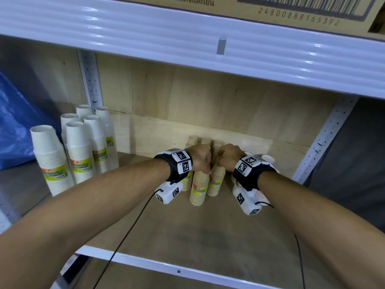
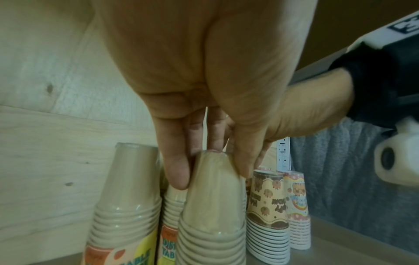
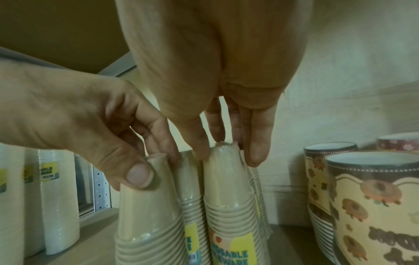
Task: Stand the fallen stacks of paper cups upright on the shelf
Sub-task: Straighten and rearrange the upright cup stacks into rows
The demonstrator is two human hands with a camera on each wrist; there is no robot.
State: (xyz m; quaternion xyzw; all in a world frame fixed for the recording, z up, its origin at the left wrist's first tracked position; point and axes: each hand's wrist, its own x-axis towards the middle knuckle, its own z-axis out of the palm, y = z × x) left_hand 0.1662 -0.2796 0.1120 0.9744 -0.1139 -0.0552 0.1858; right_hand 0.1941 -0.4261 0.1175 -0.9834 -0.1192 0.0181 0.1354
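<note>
Several brown paper cup stacks in clear wrap stand base-up in the middle of the wooden shelf. My left hand pinches the top of the front brown stack from above; in the left wrist view its fingers and thumb curl round that stack's top. My right hand holds the top of the neighbouring brown stack. In the right wrist view its fingertips clasp that stack, with the left hand's stack beside it. Another brown stack stands behind.
White cup stacks stand upright at the shelf's left. Printed cup stacks stand close on the right, mostly hidden behind my right wrist in the head view. A cardboard box sits on the shelf above. Blue sheeting lies far left.
</note>
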